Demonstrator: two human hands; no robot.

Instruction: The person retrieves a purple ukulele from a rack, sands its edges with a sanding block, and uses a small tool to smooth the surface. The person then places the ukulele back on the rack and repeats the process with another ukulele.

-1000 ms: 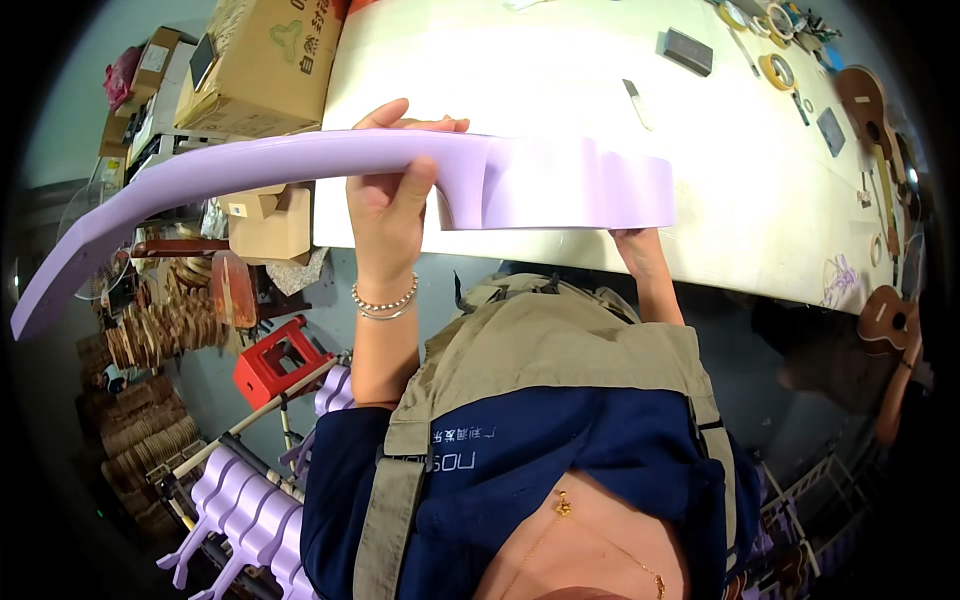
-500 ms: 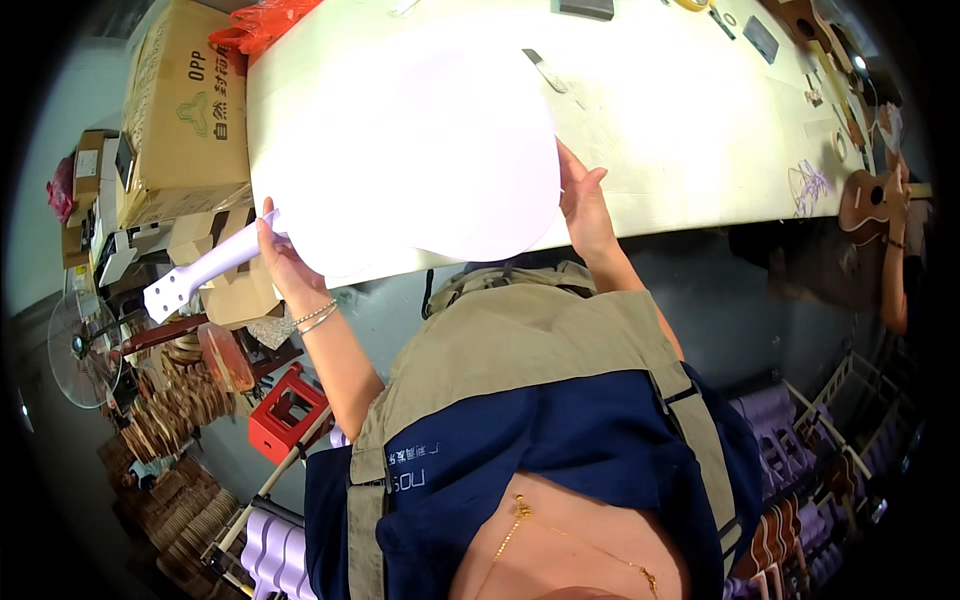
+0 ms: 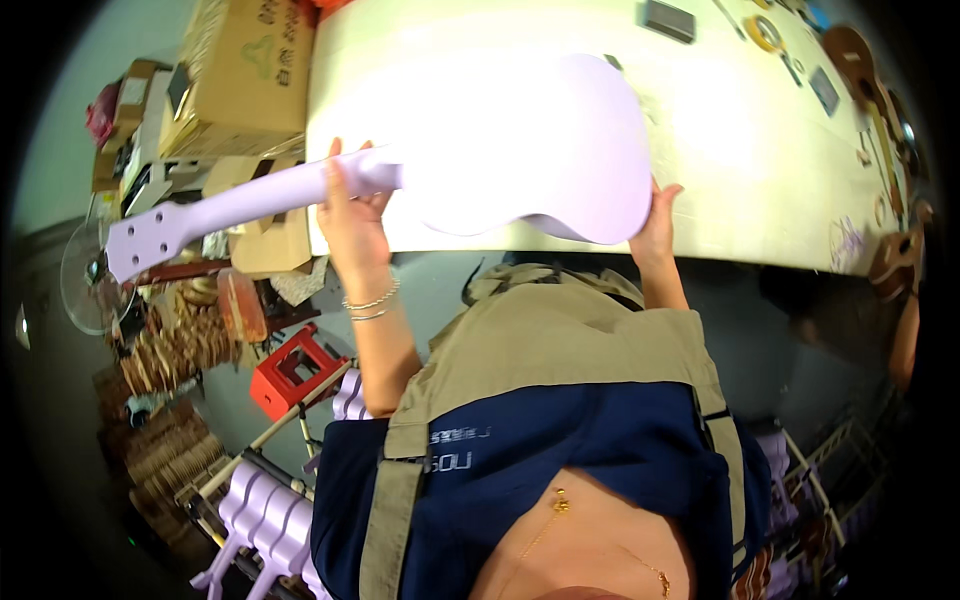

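A lilac ukulele (image 3: 610, 150) is held above the pale worktable, its smooth back toward me and its neck pointing left. Glare washes out much of its body. My left hand (image 3: 355, 220) is closed around the neck close to the heel, with the fingers partly behind it. At the rounded bottom end of the body, my right hand (image 3: 655, 235) grips the edge; its thumb sticks out and the other fingers are mostly hidden. Four-holed is not countable exactly, but several dark tuner holes show in the headstock (image 3: 148, 240).
The worktable (image 3: 740, 190) carries a dark block (image 3: 669, 21), a tape roll (image 3: 764, 33) and brown ukuleles at far right. A cardboard box (image 3: 240, 85) stands left. Below are a red stool (image 3: 297, 372) and racked lilac ukuleles (image 3: 265, 515). Another person's arm (image 3: 905, 345) shows at right.
The ukulele has turned and tilted, so its neck now reaches farther left and shows more fully. Both hands keep their hold. The whole view has shifted, with the table's things farther right.
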